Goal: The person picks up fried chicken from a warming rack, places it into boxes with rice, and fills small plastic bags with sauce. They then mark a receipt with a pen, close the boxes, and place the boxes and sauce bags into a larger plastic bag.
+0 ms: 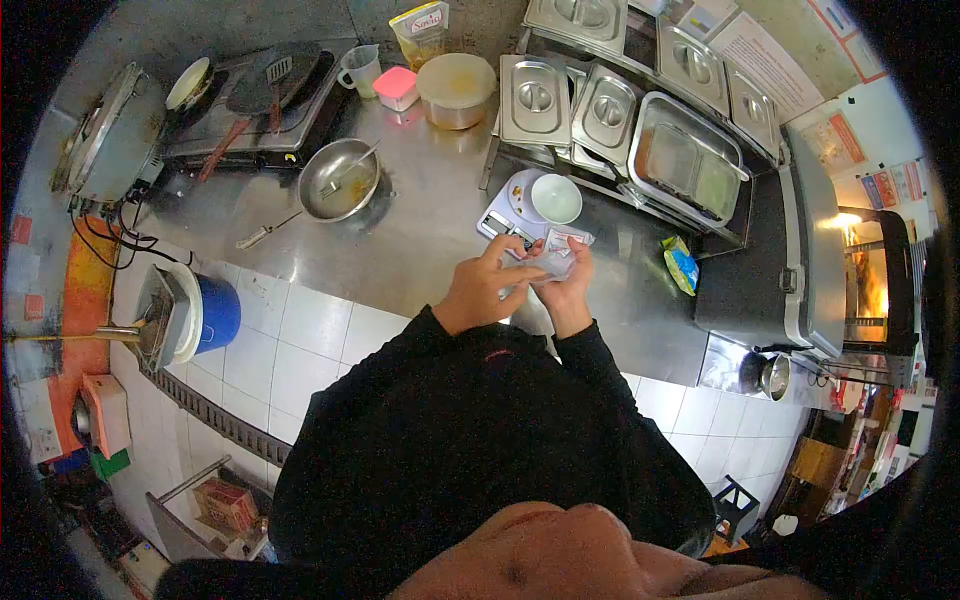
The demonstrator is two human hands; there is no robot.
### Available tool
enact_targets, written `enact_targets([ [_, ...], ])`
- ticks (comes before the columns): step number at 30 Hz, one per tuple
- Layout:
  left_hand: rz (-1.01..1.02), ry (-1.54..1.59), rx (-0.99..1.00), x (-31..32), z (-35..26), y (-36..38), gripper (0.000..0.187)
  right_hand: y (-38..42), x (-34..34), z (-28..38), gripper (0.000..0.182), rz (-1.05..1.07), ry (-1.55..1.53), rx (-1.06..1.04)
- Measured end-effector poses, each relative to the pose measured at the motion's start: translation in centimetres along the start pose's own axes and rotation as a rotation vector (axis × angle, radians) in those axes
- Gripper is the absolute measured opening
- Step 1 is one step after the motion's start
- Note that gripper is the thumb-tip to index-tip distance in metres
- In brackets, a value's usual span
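Both hands meet over the steel counter's (430, 240) front edge and hold a small clear plastic bag (556, 252). My left hand (487, 284) pinches the bag's near side with fingers curled. My right hand (568, 290) grips it from the other side, thumb on top. Just beyond the bag stands a white kitchen scale (505, 212) with a white bowl (556, 197) on it. Black sleeves cover both arms.
A steel bowl with a utensil (339, 179) and a knife (265, 233) lie on the counter to the left. Lidded steel pans (535, 98) and an open tray (688, 160) stand at the back right. A stove with pans (255, 100), a lidded tub (456, 88), a pink box (396, 86) and a blue bucket (216, 312) are also around.
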State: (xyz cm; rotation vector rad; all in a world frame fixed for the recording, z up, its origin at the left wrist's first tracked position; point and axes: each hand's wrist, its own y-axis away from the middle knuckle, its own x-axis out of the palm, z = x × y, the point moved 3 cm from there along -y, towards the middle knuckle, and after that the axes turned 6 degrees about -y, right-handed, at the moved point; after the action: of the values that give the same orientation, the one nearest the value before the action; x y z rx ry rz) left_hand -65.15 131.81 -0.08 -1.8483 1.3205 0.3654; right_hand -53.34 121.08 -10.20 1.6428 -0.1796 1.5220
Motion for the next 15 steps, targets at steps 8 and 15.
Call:
enact_targets([
  [8,-0.026,-0.013,-0.111,2.3,0.8,-0.2,0.018,-1.3,-2.4,-0.3,0.036,-0.038,0.123,-0.123],
  [15,-0.231,0.5,-0.133,2.0,3.5,-0.1,0.021,-1.6,-1.6,5.9,0.042,-0.214,0.162,-0.28],
])
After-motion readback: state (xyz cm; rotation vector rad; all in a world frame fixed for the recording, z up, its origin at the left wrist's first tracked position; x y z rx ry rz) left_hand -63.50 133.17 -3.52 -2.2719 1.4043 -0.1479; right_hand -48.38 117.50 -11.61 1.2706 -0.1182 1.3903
